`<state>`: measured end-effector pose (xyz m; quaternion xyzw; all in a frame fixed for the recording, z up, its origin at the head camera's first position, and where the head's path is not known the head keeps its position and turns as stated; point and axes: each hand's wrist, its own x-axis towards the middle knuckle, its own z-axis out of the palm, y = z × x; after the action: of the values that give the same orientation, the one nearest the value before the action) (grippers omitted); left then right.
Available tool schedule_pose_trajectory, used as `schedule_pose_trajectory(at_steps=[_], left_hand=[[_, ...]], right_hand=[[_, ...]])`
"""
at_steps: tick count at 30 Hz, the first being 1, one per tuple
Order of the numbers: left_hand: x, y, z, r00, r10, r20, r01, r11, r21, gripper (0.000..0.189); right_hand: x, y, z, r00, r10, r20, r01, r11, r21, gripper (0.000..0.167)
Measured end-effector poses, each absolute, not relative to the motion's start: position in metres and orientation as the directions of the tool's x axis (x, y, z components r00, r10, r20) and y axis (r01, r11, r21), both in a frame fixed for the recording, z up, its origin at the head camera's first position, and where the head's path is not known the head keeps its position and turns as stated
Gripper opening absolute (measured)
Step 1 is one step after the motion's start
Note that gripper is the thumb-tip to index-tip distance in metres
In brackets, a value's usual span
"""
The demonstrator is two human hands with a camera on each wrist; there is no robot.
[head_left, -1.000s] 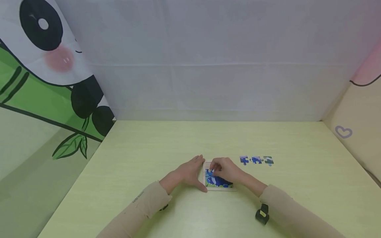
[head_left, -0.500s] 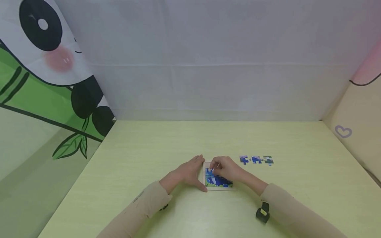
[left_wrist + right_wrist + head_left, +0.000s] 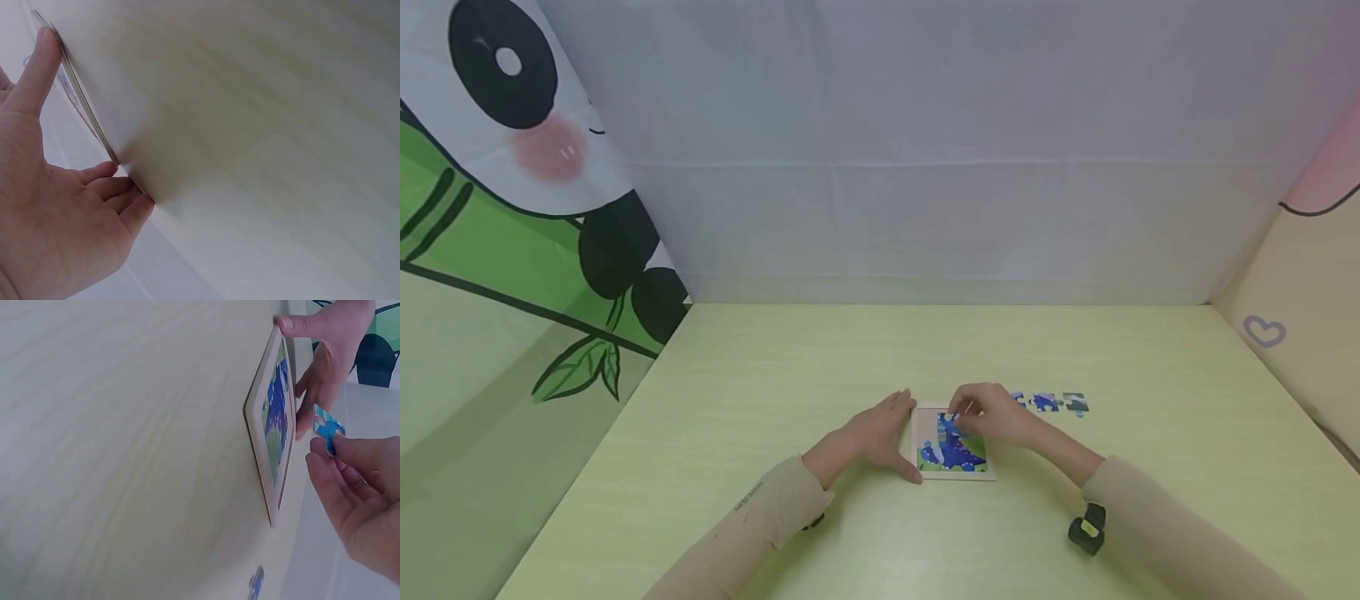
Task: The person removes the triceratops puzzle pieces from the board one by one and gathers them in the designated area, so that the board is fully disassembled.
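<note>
The right hand (image 3: 997,414) moves right, pinching a blue jigsaw piece (image 3: 327,427), likely not in yet; the spread left hand (image 3: 877,433) touches a pale square frame (image 3: 957,477).

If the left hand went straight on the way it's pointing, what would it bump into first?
Most likely the puzzle board: the left hand seems to be touching its edge, though depth is a bit hard to judge.
</note>
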<state>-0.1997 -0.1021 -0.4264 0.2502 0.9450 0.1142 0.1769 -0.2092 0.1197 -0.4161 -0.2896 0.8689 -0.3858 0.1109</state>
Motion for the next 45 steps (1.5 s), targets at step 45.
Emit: schedule_pose_trajectory(at_steps=[45], left_hand=[[-0.199, -0.102, -0.428, -0.817, 0.503, -0.280, 0.420, 0.854, 0.307, 0.115]], right_hand=[[-0.221, 0.214, -0.439, -0.870, -0.492, -0.012, -0.336, 0.611, -0.716, 0.011]])
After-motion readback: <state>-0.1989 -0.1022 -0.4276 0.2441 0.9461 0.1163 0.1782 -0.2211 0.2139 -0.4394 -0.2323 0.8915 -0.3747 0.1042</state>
